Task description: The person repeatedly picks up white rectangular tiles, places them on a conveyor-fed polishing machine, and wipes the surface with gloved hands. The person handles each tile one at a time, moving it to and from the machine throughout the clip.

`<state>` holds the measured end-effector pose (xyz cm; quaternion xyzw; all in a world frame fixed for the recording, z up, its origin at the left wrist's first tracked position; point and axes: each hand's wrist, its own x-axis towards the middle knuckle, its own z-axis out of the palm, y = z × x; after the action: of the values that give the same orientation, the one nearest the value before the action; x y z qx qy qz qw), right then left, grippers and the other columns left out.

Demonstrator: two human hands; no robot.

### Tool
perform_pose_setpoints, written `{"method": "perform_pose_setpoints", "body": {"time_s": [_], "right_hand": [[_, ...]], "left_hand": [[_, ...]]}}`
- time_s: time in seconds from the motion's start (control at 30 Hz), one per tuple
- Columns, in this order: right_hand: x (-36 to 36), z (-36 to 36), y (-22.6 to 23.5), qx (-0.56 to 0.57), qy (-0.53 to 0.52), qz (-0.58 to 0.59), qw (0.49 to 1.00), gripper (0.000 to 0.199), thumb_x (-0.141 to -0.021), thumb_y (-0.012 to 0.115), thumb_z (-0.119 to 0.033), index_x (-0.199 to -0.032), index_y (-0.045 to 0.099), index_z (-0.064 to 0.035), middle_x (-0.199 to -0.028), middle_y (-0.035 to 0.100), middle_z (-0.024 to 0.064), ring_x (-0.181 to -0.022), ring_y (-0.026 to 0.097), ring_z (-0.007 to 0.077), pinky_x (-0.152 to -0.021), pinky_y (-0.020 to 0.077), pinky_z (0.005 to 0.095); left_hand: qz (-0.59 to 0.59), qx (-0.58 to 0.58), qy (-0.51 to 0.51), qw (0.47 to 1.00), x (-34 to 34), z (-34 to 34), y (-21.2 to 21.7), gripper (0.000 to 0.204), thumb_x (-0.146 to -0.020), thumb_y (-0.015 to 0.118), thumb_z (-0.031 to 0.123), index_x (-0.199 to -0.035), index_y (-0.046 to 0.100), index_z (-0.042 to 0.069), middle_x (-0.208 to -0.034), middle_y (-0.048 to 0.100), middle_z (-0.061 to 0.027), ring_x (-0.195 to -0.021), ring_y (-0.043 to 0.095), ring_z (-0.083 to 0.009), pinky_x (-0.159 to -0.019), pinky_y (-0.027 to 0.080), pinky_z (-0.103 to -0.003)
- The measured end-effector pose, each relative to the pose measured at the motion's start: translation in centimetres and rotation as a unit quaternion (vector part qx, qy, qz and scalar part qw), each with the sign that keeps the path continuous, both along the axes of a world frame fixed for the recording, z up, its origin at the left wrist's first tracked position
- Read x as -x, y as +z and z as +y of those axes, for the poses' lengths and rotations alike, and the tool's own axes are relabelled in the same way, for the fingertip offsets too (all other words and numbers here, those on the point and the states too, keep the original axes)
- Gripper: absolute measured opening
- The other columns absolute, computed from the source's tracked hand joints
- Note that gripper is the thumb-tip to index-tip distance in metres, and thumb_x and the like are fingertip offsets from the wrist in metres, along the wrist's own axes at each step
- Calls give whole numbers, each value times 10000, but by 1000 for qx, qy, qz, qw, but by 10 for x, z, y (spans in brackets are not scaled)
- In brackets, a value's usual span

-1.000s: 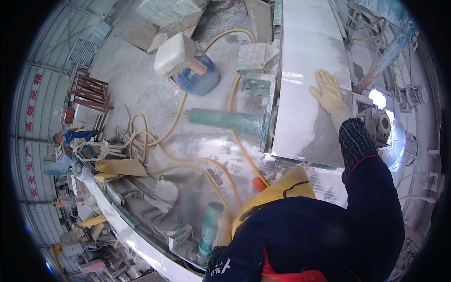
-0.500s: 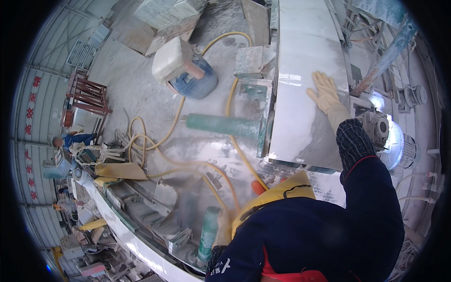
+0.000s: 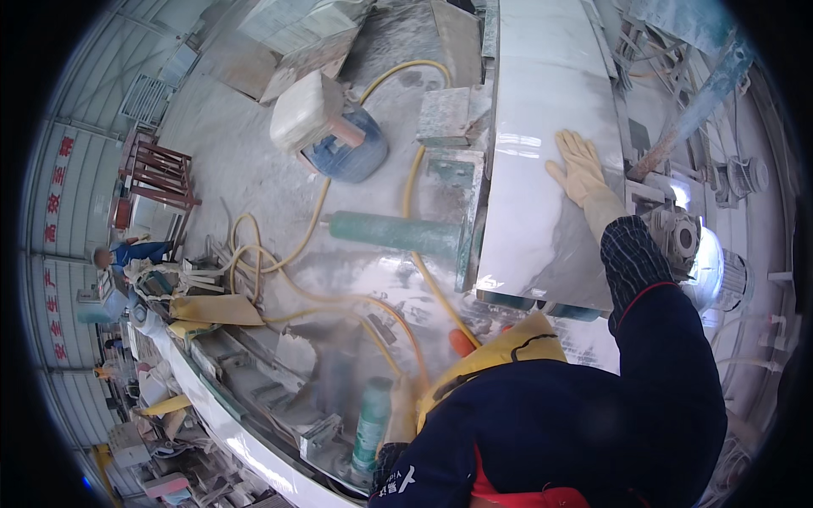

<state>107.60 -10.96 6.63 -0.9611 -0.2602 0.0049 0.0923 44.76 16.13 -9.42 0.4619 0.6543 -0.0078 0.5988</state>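
My right hand [image 3: 583, 173], in a pale yellow rubber glove, rests on a polished white and grey stone slab [image 3: 529, 199]. Its fingers are stretched out, with the palm toward the surface, and nothing shows in its grasp. Low in the view, my left hand [image 3: 401, 411] hangs by my side in the same kind of glove. Beside it is an upright-looking green roller [image 3: 371, 423]; whether the two touch I cannot tell. The left fingers are blurred and partly hidden. A yellow apron [image 3: 529, 339] covers my front below the dark jacket.
Yellow hoses [image 3: 412, 182] curl across the dusty floor. A blue barrel [image 3: 351, 148] stands left of the slab, near a green roller [image 3: 394, 233] jutting from the frame. Machinery with motors [image 3: 677, 233] lines the right side. Another person [image 3: 140, 251] is at far left.
The slab and nearby things sit slightly further left in view. My right hand stays spread on the slab, and my left hand remains low by the green roller.
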Motion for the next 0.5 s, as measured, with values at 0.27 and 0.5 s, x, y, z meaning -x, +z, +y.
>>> {"method": "perform_pose_setpoints", "body": {"time_s": [0.27,0.5], "right_hand": [[-26,-15,-33,-26,52,-88,994,692,-1022,532,-445,-1531,437,15,-1590,418,243,-1512,334,358,-1263,211,451],[-62,-12,-50,48,61,-92,993,709,-1054,502,-475,-1555,407,18,-1618,392,220,-1525,325,344,-1263,228,440]], "left_hand": [[-61,-51,42,996,7,-71,48,418,-1002,616,334,-1230,645,-15,-1007,707,-100,-871,672,-196,-732,533,-331],[-23,-167,135,976,75,-159,70,456,-1007,617,382,-1254,652,0,-949,723,-62,-859,666,-180,-722,511,-332]]}}
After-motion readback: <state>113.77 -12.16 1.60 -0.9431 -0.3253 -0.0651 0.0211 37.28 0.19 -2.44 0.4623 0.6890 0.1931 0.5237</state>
